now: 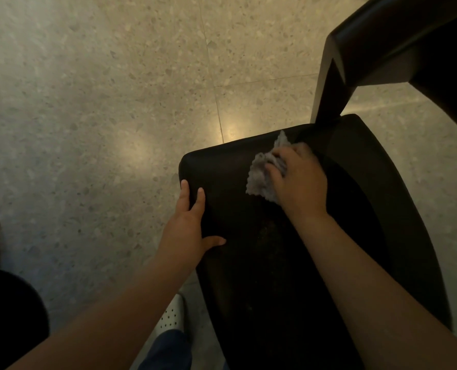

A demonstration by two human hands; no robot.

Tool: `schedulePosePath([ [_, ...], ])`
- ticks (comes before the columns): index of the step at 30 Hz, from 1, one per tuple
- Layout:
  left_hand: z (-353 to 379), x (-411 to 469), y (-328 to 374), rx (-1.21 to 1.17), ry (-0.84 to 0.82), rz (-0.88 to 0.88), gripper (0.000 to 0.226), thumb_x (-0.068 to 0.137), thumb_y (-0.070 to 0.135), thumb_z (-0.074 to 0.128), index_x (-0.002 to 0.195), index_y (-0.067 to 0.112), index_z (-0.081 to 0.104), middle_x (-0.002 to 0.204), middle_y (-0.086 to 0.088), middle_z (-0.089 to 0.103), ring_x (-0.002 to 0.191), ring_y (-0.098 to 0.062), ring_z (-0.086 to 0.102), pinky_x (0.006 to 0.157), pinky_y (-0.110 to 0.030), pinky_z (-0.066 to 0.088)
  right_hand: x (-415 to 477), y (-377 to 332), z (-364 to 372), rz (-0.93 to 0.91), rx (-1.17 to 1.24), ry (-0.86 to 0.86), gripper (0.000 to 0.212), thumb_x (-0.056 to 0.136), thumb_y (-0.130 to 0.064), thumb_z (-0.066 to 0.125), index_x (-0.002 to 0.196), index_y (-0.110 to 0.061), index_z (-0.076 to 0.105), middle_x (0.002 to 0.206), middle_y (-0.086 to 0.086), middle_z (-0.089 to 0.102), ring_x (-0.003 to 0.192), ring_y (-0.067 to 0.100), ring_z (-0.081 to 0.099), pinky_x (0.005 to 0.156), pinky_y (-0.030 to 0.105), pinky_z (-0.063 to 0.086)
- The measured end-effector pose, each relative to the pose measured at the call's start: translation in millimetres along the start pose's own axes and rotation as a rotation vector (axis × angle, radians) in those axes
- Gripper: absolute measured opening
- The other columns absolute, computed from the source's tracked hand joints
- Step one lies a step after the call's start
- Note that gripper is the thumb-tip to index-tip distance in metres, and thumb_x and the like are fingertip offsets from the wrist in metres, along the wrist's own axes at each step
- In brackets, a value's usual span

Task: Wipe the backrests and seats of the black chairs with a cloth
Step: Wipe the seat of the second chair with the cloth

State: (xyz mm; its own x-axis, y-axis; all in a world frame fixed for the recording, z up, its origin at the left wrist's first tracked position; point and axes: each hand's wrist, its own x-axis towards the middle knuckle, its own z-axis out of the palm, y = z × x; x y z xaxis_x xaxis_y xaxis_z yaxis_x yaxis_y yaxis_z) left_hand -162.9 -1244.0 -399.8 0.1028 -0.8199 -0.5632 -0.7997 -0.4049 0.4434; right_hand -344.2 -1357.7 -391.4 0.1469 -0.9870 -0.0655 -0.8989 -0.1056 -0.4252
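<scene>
— What colour is the cloth (262, 180) under the right hand (299, 180)?
— Pale grey, faintly lilac, with a zigzag-cut edge.
— And the seat (248, 263) beneath it?
— Black and matte, with faint brownish speckling on the wrist side. The backrest (408, 49) beyond the right hand is black too, with a dull sheen.
— The floor (88, 102) out past the left hand (190, 222)?
— Beige terrazzo, flecked with grey and tan chips and crossed by thin darker joint lines. It has two warm yellowish glare patches.
— Below the left forearm?
— A white shoe (172, 315) dotted with small dark holes, and a dark blue trouser leg (166, 351).
</scene>
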Motion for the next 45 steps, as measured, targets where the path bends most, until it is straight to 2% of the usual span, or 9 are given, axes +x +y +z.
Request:
schedulePosePath([
  [10, -2.8, 0.9, 2.9, 0.108, -0.026, -0.038, 0.115, 0.077, 0.053, 0.073, 0.154, 0.025, -0.006, 0.157, -0.002, -0.031, 0.150, -0.024, 0.001, 0.119, -0.035, 0.021, -56.5, 10.5, -5.1, 0.114, -0.041, -0.237, 0.013, 0.092, -0.035, 0.061, 0.101, -0.026, 0.063, 0.104, -0.006, 0.052, 0.085, 0.007, 0.052, 0.069, 0.024, 0.045],
  [14, -5.5, 0.1, 9.1, 0.151, -0.028, -0.060, 0.113, 0.079, 0.052, 0.072, 0.155, 0.022, -0.006, 0.158, -0.006, -0.028, 0.149, -0.028, -0.007, 0.122, -0.039, 0.013, -52.3, 11.1, -19.0, 0.106, 0.012, -0.120, 0.015, 0.091, -0.034, 0.061, 0.102, -0.023, 0.065, 0.105, -0.004, 0.053, 0.085, 0.009, 0.052, 0.066, 0.024, 0.039],
  [17, -7.9, -1.1, 15.2, 0.143, -0.014, -0.057, 0.112, 0.080, 0.048, 0.073, 0.155, 0.019, -0.005, 0.159, -0.006, -0.024, 0.148, -0.031, -0.015, 0.120, -0.040, 0.004, -8.4, 8.9, -19.6, 0.073, -0.043, 0.003, 0.025, 0.093, -0.033, 0.058, 0.115, -0.021, 0.063, 0.118, 0.005, 0.053, 0.100, 0.019, 0.054, 0.075, 0.026, 0.042],
  [21, -8.8, -1.9, 28.3, 0.057, 0.001, 0.025, 0.114, 0.078, 0.047, 0.074, 0.155, 0.017, -0.004, 0.161, 0.000, -0.019, 0.148, -0.024, -0.016, 0.121, -0.038, 0.001, 31.4, 22.0, -6.5, 0.145, -0.182, -0.190, 0.036, 0.099, -0.033, 0.050, 0.132, -0.021, 0.052, 0.132, 0.008, 0.044, 0.116, 0.025, 0.046, 0.087, 0.032, 0.040],
  [26, -7.7, 8.7, 48.6, 0.088, -0.033, 0.082, 0.112, 0.078, 0.051, 0.073, 0.155, 0.023, -0.003, 0.161, 0.002, -0.017, 0.148, -0.025, -0.016, 0.122, -0.044, 0.003, -24.7, 41.6, -5.4, 0.073, -0.100, -0.145, 0.020, 0.094, -0.032, 0.057, 0.107, -0.018, 0.063, 0.113, 0.005, 0.054, 0.094, 0.019, 0.053, 0.071, 0.031, 0.045],
  [29, -5.2, 19.0, 57.4, 0.154, -0.058, 0.080, 0.117, 0.073, 0.057, 0.074, 0.155, 0.025, -0.005, 0.161, 0.001, -0.020, 0.147, -0.028, -0.019, 0.121, -0.048, 0.002, -45.0, 48.9, -13.0, 0.089, -0.032, -0.164, 0.014, 0.091, -0.032, 0.061, 0.096, -0.020, 0.067, 0.104, 0.001, 0.056, 0.081, 0.012, 0.051, 0.059, 0.025, 0.036],
  [34, 7.4, 23.4, 62.7, 0.280, -0.024, 0.042, 0.124, 0.068, 0.064, 0.075, 0.155, 0.025, -0.005, 0.159, 0.000, -0.024, 0.146, -0.032, -0.021, 0.119, -0.050, 0.002, -8.1, 45.1, -19.2, 0.020, -0.025, -0.004, 0.022, 0.092, -0.030, 0.061, 0.109, -0.017, 0.067, 0.112, 0.006, 0.056, 0.097, 0.021, 0.056, 0.075, 0.029, 0.045],
  [38, 10.4, 26.1, 62.1, 0.317, -0.025, 0.030, 0.125, 0.068, 0.062, 0.076, 0.154, 0.025, -0.007, 0.159, -0.001, -0.026, 0.146, -0.033, -0.022, 0.119, -0.051, 0.002, 43.9, 41.0, -13.3, 0.109, -0.139, -0.100, 0.035, 0.098, -0.034, 0.052, 0.131, -0.022, 0.055, 0.130, 0.005, 0.047, 0.116, 0.023, 0.047, 0.087, 0.032, 0.040],
  [45, 13.2, 28.3, 66.5, 0.351, -0.056, 0.002, 0.125, 0.071, 0.058, 0.075, 0.154, 0.023, -0.010, 0.157, -0.004, -0.030, 0.144, -0.035, -0.025, 0.118, -0.053, 0.002, -19.4, 64.4, -13.9, 0.080, -0.066, -0.130, 0.025, 0.094, -0.031, 0.059, 0.113, -0.016, 0.067, 0.117, 0.004, 0.055, 0.100, 0.019, 0.055, 0.073, 0.025, 0.038],
])
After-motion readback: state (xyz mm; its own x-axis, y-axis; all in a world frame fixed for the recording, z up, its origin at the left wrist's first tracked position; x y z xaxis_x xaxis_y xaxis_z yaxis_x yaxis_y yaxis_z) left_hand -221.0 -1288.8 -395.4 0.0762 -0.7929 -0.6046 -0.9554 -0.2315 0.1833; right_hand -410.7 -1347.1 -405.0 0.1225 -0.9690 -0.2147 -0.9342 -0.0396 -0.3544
